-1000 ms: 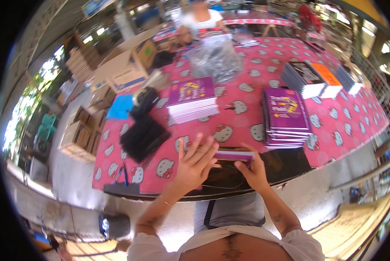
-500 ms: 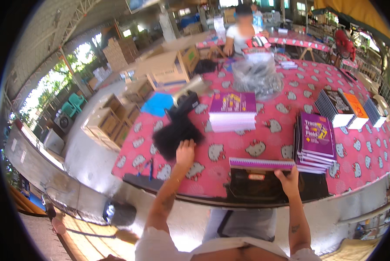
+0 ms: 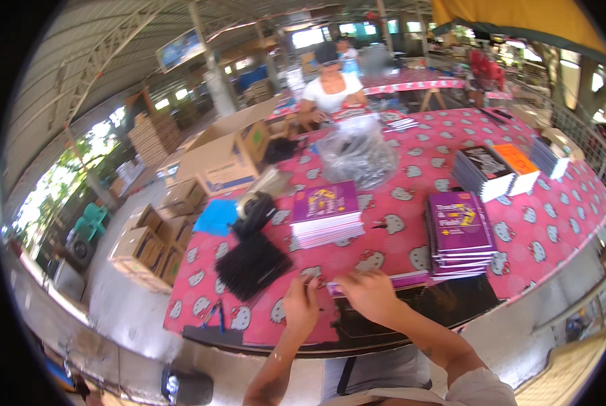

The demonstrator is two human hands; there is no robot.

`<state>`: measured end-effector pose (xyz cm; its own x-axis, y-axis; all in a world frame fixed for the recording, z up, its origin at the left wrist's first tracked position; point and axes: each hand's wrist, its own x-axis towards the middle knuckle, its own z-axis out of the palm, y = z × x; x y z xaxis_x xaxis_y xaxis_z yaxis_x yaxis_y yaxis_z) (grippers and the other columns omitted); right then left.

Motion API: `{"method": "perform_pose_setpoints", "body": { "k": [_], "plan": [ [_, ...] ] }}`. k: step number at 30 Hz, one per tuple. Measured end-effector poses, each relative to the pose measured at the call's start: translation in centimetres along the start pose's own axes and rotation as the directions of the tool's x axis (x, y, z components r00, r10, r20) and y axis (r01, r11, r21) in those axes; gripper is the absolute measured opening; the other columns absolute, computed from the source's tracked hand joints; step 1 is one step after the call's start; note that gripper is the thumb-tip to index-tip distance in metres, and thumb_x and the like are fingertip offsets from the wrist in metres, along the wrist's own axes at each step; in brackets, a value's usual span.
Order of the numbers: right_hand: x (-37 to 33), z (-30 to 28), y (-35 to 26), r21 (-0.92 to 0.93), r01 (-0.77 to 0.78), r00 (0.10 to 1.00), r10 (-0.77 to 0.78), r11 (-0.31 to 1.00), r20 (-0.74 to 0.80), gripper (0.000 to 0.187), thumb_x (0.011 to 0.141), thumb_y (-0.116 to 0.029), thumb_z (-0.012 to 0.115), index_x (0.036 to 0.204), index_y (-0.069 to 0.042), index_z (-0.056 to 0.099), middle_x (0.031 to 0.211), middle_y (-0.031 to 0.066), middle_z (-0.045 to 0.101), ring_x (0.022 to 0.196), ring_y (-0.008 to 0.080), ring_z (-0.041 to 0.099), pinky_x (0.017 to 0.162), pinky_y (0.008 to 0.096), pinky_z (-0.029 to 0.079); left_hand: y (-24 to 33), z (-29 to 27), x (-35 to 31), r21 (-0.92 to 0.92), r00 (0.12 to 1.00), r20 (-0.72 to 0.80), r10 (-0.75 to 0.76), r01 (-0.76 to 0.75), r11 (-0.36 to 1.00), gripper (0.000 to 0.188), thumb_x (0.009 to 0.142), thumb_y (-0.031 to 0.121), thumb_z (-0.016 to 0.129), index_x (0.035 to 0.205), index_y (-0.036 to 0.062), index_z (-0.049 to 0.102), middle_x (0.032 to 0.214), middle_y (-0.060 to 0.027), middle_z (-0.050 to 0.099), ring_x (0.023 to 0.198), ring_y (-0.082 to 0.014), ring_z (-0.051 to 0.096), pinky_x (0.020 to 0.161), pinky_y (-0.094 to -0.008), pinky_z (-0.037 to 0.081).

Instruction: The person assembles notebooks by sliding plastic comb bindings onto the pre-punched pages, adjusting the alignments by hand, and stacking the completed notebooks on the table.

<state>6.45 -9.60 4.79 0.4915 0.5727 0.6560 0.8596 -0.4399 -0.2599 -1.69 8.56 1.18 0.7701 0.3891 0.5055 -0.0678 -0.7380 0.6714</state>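
Note:
At the table's near edge, a purple notebook [image 3: 411, 279] stands with its long edge up. My right hand [image 3: 374, 296] is closed over its left end, hiding part of it. Just left of that end is my left hand [image 3: 301, 302], its fingers pinched together; whatever is between them is too thin to make out. A pile of thin black binding coils [image 3: 252, 267] lies on the table to the left of my left hand. Beneath the notebook is a black board or jig [image 3: 418, 311] at the edge.
Purple notebooks are stacked ahead [image 3: 326, 203] and at right [image 3: 460, 227]. Beyond lie a clear plastic bag [image 3: 357, 152], black-covered notebooks [image 3: 482, 172], a black tool [image 3: 254, 211] and a blue sheet [image 3: 215, 216]. Cardboard boxes [image 3: 225, 159] stand left; a person [image 3: 333, 91] sits across the table.
My left hand has left the black coil pile and come right to the notebook's left end. My right hand has slid from the notebook's right end to its left. The view has shifted.

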Motion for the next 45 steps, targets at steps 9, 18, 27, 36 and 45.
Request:
{"method": "perform_pose_setpoints", "body": {
  "k": [9,18,27,36,45],
  "plan": [
    [0.4,0.9,-0.1,0.004,0.072,0.996,-0.072,0.997,0.060,0.022,0.084,-0.021,0.067,0.104,-0.014,0.067,0.080,0.0034,0.069,0.074,0.0248,0.072,0.067,0.0381,0.055,1.8,0.9,-2.7,-0.507,0.991,-0.118,-0.058,-0.010,0.862,0.024,0.106,0.014,0.054,0.121,-0.0048,0.053,0.111,-0.0179,0.065,0.091,-0.0209,0.061,0.080,-0.0376,0.049],
    [0.6,1.9,-1.0,0.135,0.053,0.996,-0.042,0.989,-0.082,0.017,0.085,-0.021,0.069,0.098,-0.011,0.066,0.079,0.0051,0.068,0.069,0.0267,0.070,0.066,0.0396,0.054,1.4,-1.7,-1.1,0.070,0.962,-0.010,0.274,-0.272,0.960,0.031,0.094,0.009,0.070,0.123,-0.0011,0.071,0.077,-0.0147,0.062,0.060,-0.0238,0.054,0.055,-0.0370,0.042],
    [0.5,1.7,-0.8,0.168,0.030,0.999,-0.024,0.985,-0.034,0.013,0.086,-0.020,0.071,0.095,-0.012,0.066,0.078,0.0043,0.068,0.068,0.0260,0.069,0.066,0.0396,0.053,3.0,-1.5,-1.4,-0.195,0.991,-0.071,0.116,-0.128,0.972,0.011,0.095,0.007,0.071,0.103,0.0001,0.073,0.091,-0.0143,0.074,0.071,-0.0175,0.066,0.061,-0.0329,0.049],
    [0.6,1.3,-1.0,0.168,0.009,1.000,-0.009,0.986,-0.002,0.015,0.084,-0.019,0.071,0.096,-0.012,0.066,0.078,0.0049,0.068,0.067,0.0264,0.069,0.065,0.0404,0.053,3.7,-3.4,0.2,-0.136,0.991,0.094,0.090,-0.076,0.988,0.011,0.092,0.005,0.073,0.102,-0.0002,0.075,0.082,-0.0124,0.069,0.066,-0.0161,0.061,0.057,-0.0311,0.044],
    [0.7,1.7,-0.7,0.153,-0.016,1.000,0.015,0.988,0.007,0.013,0.086,-0.021,0.071,0.093,-0.012,0.066,0.077,0.0046,0.069,0.068,0.0269,0.069,0.063,0.0401,0.054,4.0,-2.8,0.0,-0.112,0.994,0.109,0.008,0.004,0.994,0.011,0.096,0.007,0.070,0.100,-0.0035,0.073,0.075,-0.0078,0.065,0.064,-0.0090,0.053,0.058,-0.0271,0.043]
  ]
}}
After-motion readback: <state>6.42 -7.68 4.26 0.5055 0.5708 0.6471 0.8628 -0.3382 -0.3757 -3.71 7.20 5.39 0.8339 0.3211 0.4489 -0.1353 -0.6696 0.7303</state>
